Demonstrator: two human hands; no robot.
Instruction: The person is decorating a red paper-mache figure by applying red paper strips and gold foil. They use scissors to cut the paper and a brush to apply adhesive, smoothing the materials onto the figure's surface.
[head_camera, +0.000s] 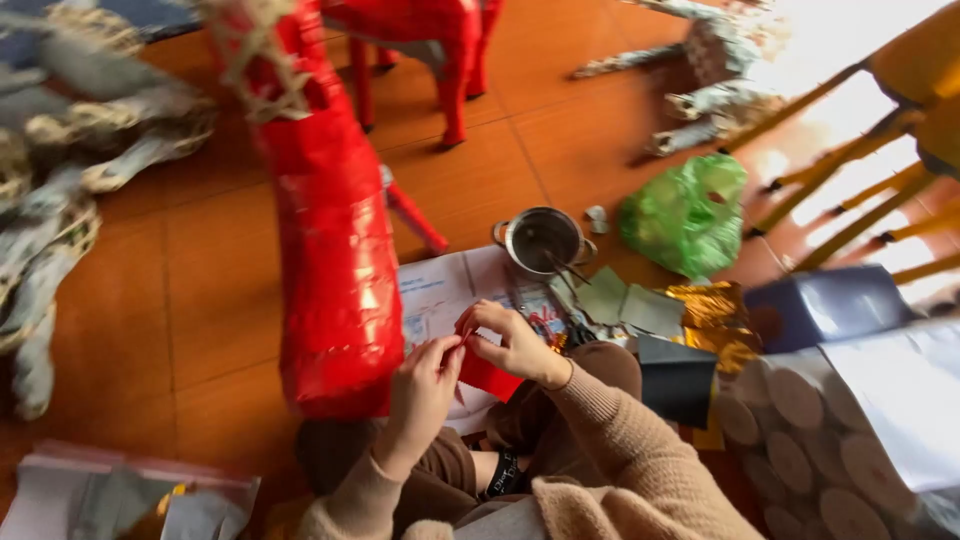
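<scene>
Red paper strip (480, 365) sits pinched between both hands, low in the middle of the scene, just to the right of a tall red paper-covered figure (335, 250) that stands on the orange tiled floor (200, 290). Coming up from the near edge, the left hand (425, 385) has a beige knitted sleeve (345, 500) on its forearm, its wrist bent slightly and its fingers curled narrow, the tips closed on the strip's left end. From the near right the right hand (510, 340) reaches in, its forearm angled across the person's lap; its fingers are also drawn together, gripping the strip's upper edge while the rest of the red piece hangs below the palm. Both sets of fingertips almost meet.

Beyond the hands lies a white printed sheet (435, 290), and just past it a small metal pot (543, 240) with thin sticks leaning in it. Right of the pot a crumpled green plastic bag (688, 212) rests on the tiles. Grey card pieces (630, 305) and gold foil (715, 315) lie near the right hand, with a black sheet (678, 378) beside them. At the far side stands another red figure on legs (420, 40); grey paper-wrapped shapes (70, 150) fill the left, blurred.
</scene>
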